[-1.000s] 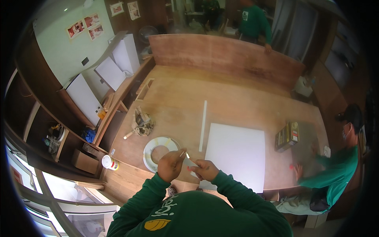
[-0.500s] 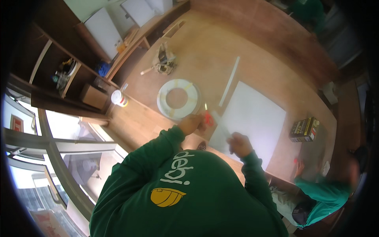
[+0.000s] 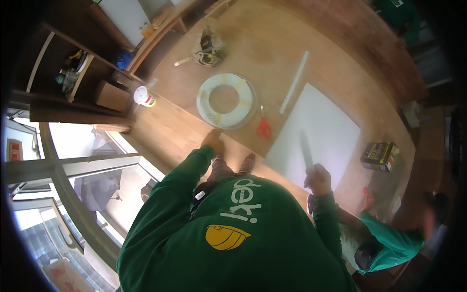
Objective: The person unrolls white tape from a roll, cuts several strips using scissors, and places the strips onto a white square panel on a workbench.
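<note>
My right hand (image 3: 318,179) is closed round the lower end of a pale, see-through flat strip (image 3: 307,150), which points up and away over a large white sheet (image 3: 326,121). What the strip is made of I cannot tell. My left hand (image 3: 212,140) hangs by the table's near edge, below a wide white roll (image 3: 208,107) with yellowish bands across it. Its fingers are small and partly hidden, and nothing shows in them. Red-handled scissors (image 3: 263,127) lie on the table between the roll and the sheet, touched by neither hand.
A long white strip (image 3: 294,83) lies beyond the sheet. A cloth bundle (image 3: 208,56) sits at the far left, a white tub (image 3: 144,96) near the shelves. At right stand a dark box (image 3: 378,155) and a co-worker in a green sleeve (image 3: 394,238).
The scissors have left my left hand and now lie on the table. That hand has drawn back left. My right hand has moved right with the pale strip.
</note>
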### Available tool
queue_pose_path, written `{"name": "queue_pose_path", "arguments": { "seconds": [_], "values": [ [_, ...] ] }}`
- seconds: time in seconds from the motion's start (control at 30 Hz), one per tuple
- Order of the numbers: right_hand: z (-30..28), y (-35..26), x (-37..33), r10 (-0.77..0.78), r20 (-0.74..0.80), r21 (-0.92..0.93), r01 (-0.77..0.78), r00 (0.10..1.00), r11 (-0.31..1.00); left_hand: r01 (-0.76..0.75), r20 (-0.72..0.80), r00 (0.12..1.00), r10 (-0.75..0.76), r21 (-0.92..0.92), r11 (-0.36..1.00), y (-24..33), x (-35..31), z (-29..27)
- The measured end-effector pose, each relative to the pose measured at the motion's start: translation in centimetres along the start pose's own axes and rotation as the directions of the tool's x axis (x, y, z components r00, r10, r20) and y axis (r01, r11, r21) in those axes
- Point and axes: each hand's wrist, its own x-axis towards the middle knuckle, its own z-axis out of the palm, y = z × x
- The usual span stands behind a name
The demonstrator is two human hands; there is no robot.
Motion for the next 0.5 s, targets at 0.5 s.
{"name": "queue_pose_path", "arguments": {
  "seconds": [0.5],
  "values": [
    [0.4, -4.0, -0.5, 0.052, -0.045, 0.221, -0.041, 0.998, 0.974, -0.148, -0.081, 0.974, 0.212, 0.482, 0.863, 2.1, 3.4, -3.2]
  ]
}}
